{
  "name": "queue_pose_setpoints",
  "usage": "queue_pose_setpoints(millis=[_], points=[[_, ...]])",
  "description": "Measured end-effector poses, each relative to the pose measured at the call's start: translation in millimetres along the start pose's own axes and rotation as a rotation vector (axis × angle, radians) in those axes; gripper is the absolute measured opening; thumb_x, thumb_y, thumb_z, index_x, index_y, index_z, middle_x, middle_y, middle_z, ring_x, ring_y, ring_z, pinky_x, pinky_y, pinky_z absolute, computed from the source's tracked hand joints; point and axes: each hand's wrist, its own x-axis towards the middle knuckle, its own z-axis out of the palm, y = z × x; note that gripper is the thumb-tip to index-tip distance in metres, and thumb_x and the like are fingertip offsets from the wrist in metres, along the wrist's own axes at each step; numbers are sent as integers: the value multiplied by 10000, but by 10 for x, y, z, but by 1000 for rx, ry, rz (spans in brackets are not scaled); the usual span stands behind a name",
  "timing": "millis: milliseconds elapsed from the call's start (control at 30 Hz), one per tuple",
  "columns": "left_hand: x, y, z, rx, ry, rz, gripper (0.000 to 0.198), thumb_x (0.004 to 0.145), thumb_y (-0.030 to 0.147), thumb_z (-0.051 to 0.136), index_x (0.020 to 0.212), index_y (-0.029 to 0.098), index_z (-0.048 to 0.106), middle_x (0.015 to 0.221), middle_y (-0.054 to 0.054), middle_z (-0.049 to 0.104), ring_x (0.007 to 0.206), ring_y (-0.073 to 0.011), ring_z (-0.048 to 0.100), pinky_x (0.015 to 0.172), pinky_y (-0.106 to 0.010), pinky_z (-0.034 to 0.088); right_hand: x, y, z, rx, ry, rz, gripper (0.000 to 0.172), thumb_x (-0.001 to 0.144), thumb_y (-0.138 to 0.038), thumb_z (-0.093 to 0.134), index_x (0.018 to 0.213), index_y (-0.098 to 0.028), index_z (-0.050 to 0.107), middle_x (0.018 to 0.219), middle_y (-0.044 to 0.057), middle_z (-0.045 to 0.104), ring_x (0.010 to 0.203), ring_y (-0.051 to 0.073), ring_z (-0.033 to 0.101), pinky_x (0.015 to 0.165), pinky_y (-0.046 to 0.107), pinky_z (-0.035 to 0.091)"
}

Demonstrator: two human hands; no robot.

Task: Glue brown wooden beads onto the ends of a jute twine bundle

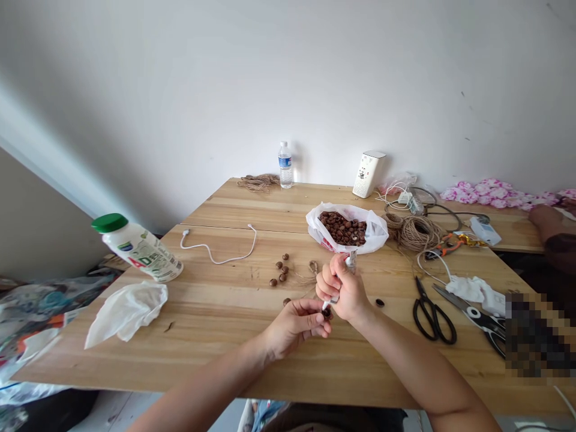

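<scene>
My left hand point(306, 324) pinches a dark brown nut shell point(326, 312) between thumb and fingers, its hollow side facing up. Wrapped in the fist of my right hand point(342, 291) is a slim white glue tube point(352, 260), tilted with its nozzle down at the shell's opening. Just left of them lie several whole brown nuts point(282, 277) and a small knotted bundle of twine point(314, 267). One half shell point(380, 303) rests on the wood to the right. Behind my hands stands a white plastic bag point(377, 231) full of brown nut shells point(344, 228).
On the right lie black scissors point(434, 318), larger shears point(477, 315), twine rolls point(418, 233) and orange-handled pliers point(450, 245). A white bottle with green cap point(146, 249), a tissue point(128, 312) and a white cable point(220, 261) occupy the left. Another person's arm point(549, 225) shows far right.
</scene>
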Motion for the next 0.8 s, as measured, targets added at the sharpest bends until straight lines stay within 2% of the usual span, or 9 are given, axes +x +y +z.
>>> queue_pose_setpoints(millis=[800], points=[[-2,-30,-31,-14,-28,8,213,676,169,722,869,92,677,696,-81,675,635,-142,635,623,-248,485,5,-14,-26,-12,-48,-44,416,804,-384,605,542,-175,360,434,-89,296,346,48,237,329,172,249]])
